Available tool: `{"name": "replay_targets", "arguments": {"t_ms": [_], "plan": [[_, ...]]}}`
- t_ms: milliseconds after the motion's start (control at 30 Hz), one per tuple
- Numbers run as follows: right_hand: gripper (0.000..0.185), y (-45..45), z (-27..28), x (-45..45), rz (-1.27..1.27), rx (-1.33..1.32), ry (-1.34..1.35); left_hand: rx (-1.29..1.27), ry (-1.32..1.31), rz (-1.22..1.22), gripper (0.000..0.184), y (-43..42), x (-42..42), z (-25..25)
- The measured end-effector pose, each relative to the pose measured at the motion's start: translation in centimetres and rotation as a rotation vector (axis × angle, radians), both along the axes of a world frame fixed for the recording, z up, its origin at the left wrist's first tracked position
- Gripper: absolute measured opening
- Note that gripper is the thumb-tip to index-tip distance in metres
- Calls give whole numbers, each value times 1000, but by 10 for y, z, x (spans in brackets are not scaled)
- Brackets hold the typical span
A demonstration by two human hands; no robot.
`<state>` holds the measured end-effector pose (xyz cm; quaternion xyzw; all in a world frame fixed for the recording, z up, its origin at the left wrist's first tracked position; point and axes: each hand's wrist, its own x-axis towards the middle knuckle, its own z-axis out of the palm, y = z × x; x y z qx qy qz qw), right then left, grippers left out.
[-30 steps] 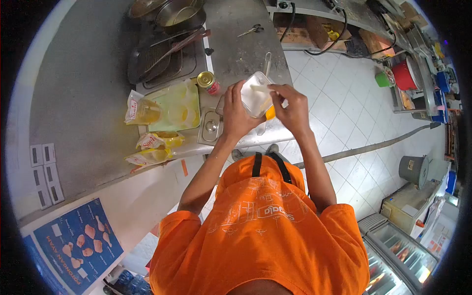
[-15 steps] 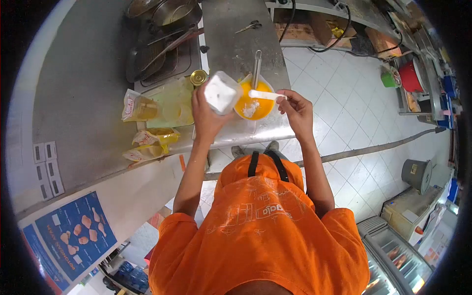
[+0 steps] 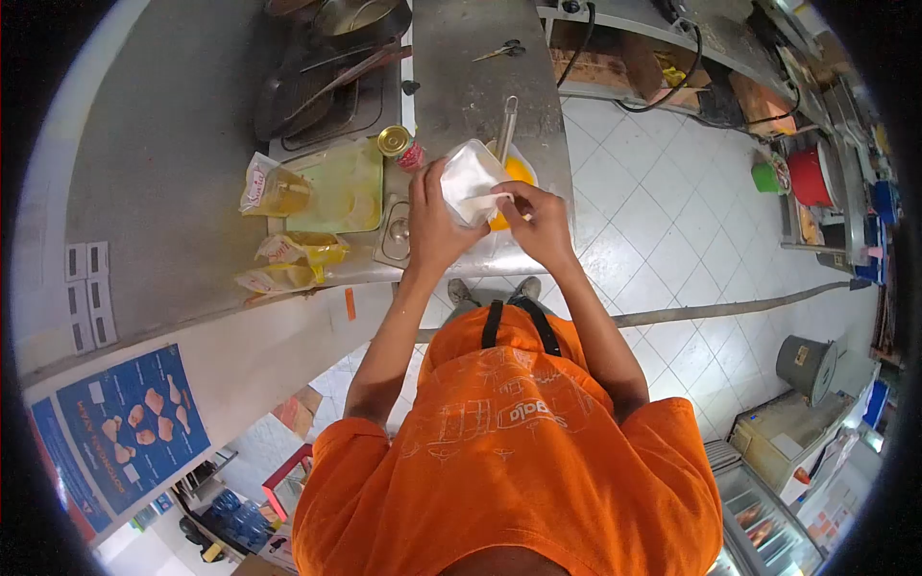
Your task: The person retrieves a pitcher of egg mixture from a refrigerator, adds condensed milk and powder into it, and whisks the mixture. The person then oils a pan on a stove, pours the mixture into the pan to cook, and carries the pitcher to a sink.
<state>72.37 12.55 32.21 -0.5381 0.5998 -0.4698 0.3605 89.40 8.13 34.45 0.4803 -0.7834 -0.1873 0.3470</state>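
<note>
My left hand (image 3: 437,228) is closed around a clear plastic container (image 3: 471,168) of white powder, tilted over the counter. Pinched in my right hand (image 3: 543,228) is a small white spoon (image 3: 483,204), its bowl end inside the container by the powder. Partly hidden behind the container and my fingers is a bowl of orange-yellow liquid (image 3: 520,171). A metal utensil handle (image 3: 507,127) with a hanging loop sticks up from that bowl; its working end is out of sight.
Left of my hands are a gold-lidded jar (image 3: 394,141), a greenish tray (image 3: 336,187) and yellow packets (image 3: 312,250). Scissors (image 3: 499,50) lie farther back on the steel counter (image 3: 461,82). Dark pans (image 3: 360,21) stand at the back left.
The spoon has moved left from above the orange liquid into the container. My left hand has shifted the container right, over part of the bowl, and tilted it.
</note>
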Motion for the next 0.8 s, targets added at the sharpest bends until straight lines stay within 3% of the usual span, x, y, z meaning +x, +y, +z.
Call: {"name": "replay_targets", "arguments": {"t_ms": [133,233,433,467,800], "plan": [[18,4,-20,-12,-49,132,-370,-12,-46,26,106,2,2,-1],[20,3,-14,-20,-16,144,-468,9,-42,34,107,7,2,-2],[15,0,-2,-10,-53,-208,67,33,-94,98,107,19,-13,-4],[16,-3,-6,-9,-7,-154,104,48,-80,98,106,21,-16,-4],[18,4,-5,-48,9,95,-434,43,-45,276,100,35,18,-15]]}}
